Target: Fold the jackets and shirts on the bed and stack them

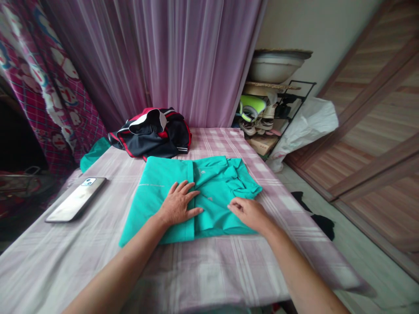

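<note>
A turquoise shirt (216,218) lies partly folded on the checked tablecloth in front of me. Its left part is a smooth folded panel whose straight edge runs down the middle, while its right part is bunched and creased. My left hand (178,204) lies flat across that edge with its fingers spread, pressing on the cloth. Over the right part, my right hand (247,211) is closed, thumb and fingertips drawn together at the fabric. Whether cloth is pinched between those fingertips is hidden.
A phone (77,200) lies face down at left. Behind the shirt is a heap of navy and red clothing (157,135) on the tablecloth (222,266). Purple curtains (183,56) hang beyond. At right stand a shoe rack (291,104) with a basin (276,65) and a white bag (307,126).
</note>
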Action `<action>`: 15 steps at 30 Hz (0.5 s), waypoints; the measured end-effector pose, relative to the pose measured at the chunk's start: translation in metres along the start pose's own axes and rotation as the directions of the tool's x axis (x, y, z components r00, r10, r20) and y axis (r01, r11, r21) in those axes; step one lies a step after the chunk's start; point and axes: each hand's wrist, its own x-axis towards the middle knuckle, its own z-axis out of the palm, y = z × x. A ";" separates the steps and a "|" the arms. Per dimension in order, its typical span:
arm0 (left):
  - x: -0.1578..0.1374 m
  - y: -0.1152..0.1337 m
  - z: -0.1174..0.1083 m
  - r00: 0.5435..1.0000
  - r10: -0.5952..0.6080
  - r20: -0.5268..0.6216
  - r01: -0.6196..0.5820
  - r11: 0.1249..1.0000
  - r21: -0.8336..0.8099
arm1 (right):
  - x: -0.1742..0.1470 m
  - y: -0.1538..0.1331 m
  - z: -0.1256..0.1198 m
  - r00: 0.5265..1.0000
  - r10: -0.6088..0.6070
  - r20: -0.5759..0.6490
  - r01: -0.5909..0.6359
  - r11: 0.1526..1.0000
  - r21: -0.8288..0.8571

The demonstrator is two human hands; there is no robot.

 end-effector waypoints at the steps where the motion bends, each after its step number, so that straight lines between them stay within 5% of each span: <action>1: -0.001 0.001 0.000 1.000 -0.007 0.022 0.007 1.000 0.004 | -0.004 0.000 -0.003 1.000 0.001 0.029 -0.003 0.998 0.061; 6: -0.001 0.001 -0.001 0.998 -0.022 0.057 0.021 1.000 0.009 | -0.023 0.012 -0.018 0.976 -0.148 0.158 0.094 0.948 0.304; 15: -0.002 0.000 0.001 0.998 0.005 0.069 -0.007 0.999 0.037 | -0.037 0.044 0.010 0.967 -0.128 -0.220 0.175 0.962 0.212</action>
